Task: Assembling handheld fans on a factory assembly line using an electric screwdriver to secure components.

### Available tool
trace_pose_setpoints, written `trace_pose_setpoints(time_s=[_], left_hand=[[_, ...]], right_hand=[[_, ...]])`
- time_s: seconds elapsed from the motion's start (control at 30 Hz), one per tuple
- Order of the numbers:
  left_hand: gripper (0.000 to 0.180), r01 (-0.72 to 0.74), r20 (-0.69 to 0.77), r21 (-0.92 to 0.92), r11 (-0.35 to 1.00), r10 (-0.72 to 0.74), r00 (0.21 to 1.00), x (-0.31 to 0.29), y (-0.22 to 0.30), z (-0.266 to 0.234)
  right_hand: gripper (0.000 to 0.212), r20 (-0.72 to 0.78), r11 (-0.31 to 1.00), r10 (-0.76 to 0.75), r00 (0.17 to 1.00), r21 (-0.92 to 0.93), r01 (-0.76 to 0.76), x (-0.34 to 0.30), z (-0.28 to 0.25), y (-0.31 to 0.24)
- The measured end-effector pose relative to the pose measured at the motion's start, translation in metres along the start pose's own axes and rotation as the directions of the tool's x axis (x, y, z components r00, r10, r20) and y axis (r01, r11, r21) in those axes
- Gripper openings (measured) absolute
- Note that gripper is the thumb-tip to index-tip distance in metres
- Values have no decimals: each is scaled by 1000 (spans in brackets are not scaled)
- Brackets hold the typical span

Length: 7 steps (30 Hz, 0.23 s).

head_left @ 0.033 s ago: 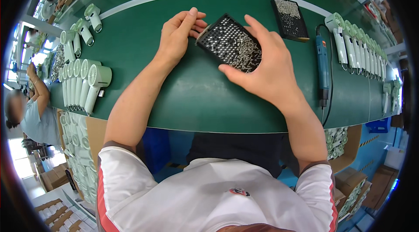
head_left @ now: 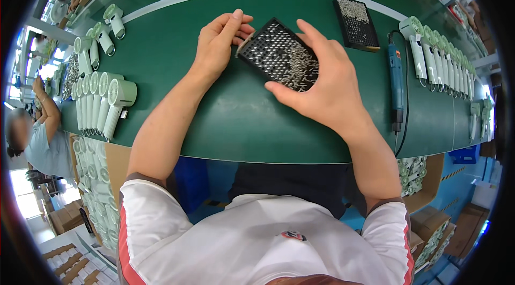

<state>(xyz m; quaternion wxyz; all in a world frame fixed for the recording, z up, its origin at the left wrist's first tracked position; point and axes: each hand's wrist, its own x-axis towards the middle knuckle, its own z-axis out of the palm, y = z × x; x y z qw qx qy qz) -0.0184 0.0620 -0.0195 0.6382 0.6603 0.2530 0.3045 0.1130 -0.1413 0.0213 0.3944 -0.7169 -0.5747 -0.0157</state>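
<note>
A black perforated tray (head_left: 273,51) with several small silver screws lies tilted over the green table (head_left: 230,118). My left hand (head_left: 217,43) pinches the tray's left corner with its fingertips. My right hand (head_left: 327,89) grips the tray's right side, with the thumb along the near edge and the fingers over the far edge.
A second black screw tray (head_left: 355,23) lies farther back. A blue electric screwdriver (head_left: 396,78) with its cable rests to the right. Rows of pale green hand-held fans stand at the left (head_left: 104,102) and right (head_left: 445,59). Another person (head_left: 32,134) works at far left.
</note>
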Motion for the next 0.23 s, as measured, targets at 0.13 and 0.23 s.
trace_pose_setpoints(time_s=[0.13,0.23], left_hand=[[49,-17,3,-29,999,17,1000,1,-3,-1],[49,-15,-7,32,999,16,1000,-1,-1,0]], right_hand=[[97,-1,1000,-10,1000,-4,10,-1,-4,0],[96,1,999,-13,1000,41,13,-2,-2,-3]])
